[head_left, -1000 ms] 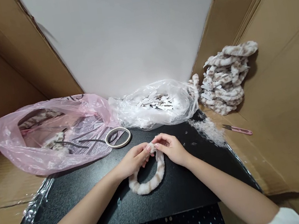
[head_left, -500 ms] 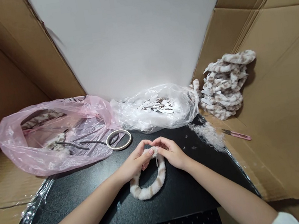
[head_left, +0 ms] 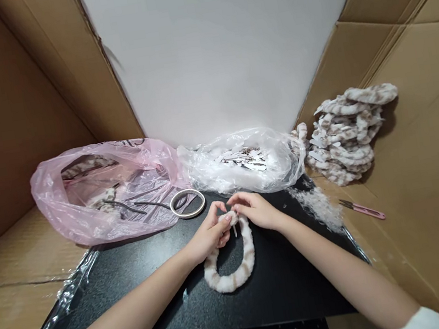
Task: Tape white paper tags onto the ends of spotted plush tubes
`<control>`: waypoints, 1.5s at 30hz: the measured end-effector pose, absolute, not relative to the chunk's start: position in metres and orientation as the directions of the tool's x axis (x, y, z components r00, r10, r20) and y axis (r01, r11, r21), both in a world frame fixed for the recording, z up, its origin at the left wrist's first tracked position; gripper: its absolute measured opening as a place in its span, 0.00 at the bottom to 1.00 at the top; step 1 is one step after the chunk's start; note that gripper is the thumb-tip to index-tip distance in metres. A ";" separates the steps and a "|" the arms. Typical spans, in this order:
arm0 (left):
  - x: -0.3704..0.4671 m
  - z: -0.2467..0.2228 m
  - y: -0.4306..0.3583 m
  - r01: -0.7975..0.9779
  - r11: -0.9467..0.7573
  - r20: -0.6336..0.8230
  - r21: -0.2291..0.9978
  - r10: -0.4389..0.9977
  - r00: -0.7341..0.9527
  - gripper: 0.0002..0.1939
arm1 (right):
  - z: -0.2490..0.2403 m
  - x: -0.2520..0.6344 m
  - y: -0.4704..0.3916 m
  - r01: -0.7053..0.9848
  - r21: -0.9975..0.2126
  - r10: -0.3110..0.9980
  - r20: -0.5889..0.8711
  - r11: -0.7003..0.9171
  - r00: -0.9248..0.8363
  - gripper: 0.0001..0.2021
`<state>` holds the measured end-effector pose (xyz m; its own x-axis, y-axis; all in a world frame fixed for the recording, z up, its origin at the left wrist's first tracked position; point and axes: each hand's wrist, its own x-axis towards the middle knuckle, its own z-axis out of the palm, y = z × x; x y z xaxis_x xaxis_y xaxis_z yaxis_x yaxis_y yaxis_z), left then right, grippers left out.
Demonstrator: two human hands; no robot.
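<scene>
A fluffy white ring with light brown stripes (head_left: 233, 280) rests on the black table (head_left: 174, 299), its upper end raised between my hands. My left hand (head_left: 212, 233) grips the top left of the ring, thumb on the fur. At the top right, my right hand (head_left: 254, 210) has its fingers closed in a pinch on the ring's upper edge. A thin white strip (head_left: 235, 231) hangs down inside the ring from between my fingers. What my fingertips hold exactly is too small to tell.
Behind the hands lie a pink plastic bag (head_left: 54, 213), a clear bag of white tags (head_left: 244, 160) and a roll of tape (head_left: 187, 203). At the right are piled fluffy rings (head_left: 348, 133), loose fluff (head_left: 320, 207) and pink snips (head_left: 362, 209).
The view has shifted, so everything sits further right. My right hand's fingertips have risen slightly off the top of the ring, and the ring looks longer and narrower.
</scene>
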<state>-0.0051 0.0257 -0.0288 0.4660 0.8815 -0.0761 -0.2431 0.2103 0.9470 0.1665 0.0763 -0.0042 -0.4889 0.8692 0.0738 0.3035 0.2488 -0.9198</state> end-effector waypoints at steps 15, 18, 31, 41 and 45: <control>-0.012 -0.024 0.024 -0.016 0.201 -0.147 0.980 0.768 0.623 0.15 | 0.032 0.091 0.093 0.379 -0.541 0.585 0.276 0.750 -0.763 0.09; -0.011 -0.028 0.025 -0.098 0.151 -0.092 0.984 0.890 0.446 0.20 | 0.049 0.133 0.076 0.308 -0.694 0.696 0.384 0.651 -0.607 0.09; -0.009 -0.016 0.012 0.390 -0.482 0.321 0.785 0.854 0.409 0.15 | -0.016 0.185 0.037 0.160 -0.834 0.849 0.523 0.528 -0.078 0.06; -0.015 -0.021 0.021 0.504 -0.677 0.424 0.537 0.733 0.532 0.10 | -0.002 0.186 0.027 0.367 -0.738 0.822 0.539 0.566 -0.185 0.05; -0.019 -0.026 0.023 0.512 -0.747 0.465 0.424 0.665 0.585 0.12 | -0.003 0.189 0.030 0.335 -0.787 0.855 0.467 0.518 -0.226 0.06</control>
